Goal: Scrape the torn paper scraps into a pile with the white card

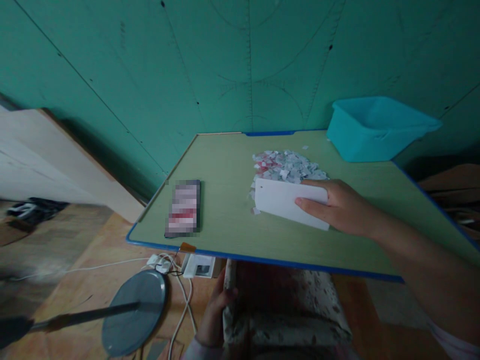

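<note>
My right hand [343, 206] grips the right end of a flat white plastic board [283, 201], thumb on the near face and fingers behind. The board, with a small hole near its far-left corner, stands tilted over the green tabletop [223, 165]. Just behind it lies a heap of small torn paper scraps [290, 166], mostly white with some red; the board hides its near side. Below the table's front edge, my left hand [215, 310] is closed round the left rim of a speckled whitish container [318, 295]. Its inside is dark.
A turquoise plastic bin [375, 142] stands at the table's back right corner. A dark-edged rectangular object [183, 209], its face pixelated, lies at the left. On the floor are a round grey stand base [137, 312], white cables [183, 305] and a power strip [159, 262].
</note>
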`<state>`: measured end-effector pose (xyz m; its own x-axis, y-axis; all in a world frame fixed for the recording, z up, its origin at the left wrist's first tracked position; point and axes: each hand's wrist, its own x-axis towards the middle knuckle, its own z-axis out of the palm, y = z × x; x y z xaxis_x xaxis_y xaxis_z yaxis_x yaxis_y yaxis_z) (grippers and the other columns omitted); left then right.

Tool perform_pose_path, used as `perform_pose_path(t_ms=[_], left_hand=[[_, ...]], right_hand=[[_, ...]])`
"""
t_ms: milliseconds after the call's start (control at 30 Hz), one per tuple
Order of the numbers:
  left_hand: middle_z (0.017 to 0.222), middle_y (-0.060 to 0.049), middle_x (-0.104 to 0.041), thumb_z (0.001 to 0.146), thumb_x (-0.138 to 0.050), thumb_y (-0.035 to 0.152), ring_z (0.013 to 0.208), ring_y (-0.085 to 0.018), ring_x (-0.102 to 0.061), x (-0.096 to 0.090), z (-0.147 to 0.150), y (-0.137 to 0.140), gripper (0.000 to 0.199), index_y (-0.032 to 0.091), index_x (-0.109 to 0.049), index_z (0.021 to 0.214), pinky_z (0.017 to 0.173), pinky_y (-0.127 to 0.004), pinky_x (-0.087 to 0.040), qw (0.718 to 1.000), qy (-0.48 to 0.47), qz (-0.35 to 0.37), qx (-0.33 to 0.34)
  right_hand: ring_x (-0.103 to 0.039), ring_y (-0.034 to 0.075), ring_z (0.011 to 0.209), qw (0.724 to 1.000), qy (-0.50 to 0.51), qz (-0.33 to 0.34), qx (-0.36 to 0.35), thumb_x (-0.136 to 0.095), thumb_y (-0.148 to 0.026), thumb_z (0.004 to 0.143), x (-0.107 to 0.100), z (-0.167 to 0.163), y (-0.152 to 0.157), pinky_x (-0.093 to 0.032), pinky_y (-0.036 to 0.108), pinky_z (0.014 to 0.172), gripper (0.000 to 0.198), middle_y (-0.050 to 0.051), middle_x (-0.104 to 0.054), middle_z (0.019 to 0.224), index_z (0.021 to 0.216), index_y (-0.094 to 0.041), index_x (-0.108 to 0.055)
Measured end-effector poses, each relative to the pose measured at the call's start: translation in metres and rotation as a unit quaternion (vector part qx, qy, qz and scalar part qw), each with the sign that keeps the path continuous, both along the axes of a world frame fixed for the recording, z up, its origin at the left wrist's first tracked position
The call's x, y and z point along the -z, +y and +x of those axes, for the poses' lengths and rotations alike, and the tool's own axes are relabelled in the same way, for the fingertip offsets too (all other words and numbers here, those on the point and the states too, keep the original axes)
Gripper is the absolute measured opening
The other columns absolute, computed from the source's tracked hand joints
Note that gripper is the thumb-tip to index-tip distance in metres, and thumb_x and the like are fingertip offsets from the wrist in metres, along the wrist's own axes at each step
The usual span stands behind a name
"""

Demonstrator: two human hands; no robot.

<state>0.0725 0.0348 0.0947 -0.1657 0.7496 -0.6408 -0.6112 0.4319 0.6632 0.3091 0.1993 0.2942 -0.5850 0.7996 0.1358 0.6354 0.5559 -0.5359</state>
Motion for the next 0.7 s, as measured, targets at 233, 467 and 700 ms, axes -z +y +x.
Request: perform_pose_path(t_ms=[233,467,700], left_hand=[[0.068,0.0,-0.07,0.039,-0.072,0.022,0.088,-0.029,-0.063,0.001,-0.001,-0.001,0.055,0.026,-0.065,0.094,0.07,-0.035,-0.051,0.999,-0.026,-0.004,0.019],[0.063,0.001,-0.07,0.033,-0.076,0.017,0.077,-0.028,-0.065,0.006,-0.011,0.0,0.061,0.024,-0.066,0.093,0.066,-0.035,-0.052,0.998,-0.029,-0.021,0.061],[0.051,0.004,-0.065,0.033,-0.078,0.015,0.066,-0.023,-0.064,0.011,-0.013,0.001,0.058,0.024,-0.067,0.089,0.06,-0.03,-0.051,0.995,-0.062,-0.021,0.073]], right_hand=[[-0.062,0.02,0.072,0.999,0.011,0.02,0.04,-0.046,-0.032,0.08,-0.003,0.003,0.003,-0.046,0.031,0.063,0.019,0.004,-0.068,0.082,0.084,-0.021,-0.06],[-0.063,0.02,0.071,0.997,0.009,0.023,0.07,-0.049,-0.031,0.078,-0.004,0.006,0.005,-0.048,0.032,0.063,0.019,0.004,-0.07,0.084,0.086,-0.021,-0.062],[-0.064,0.022,0.073,0.996,0.015,0.009,0.092,-0.048,-0.032,0.078,-0.006,0.007,0.007,-0.049,0.032,0.062,0.02,0.004,-0.07,0.086,0.087,-0.02,-0.063]])
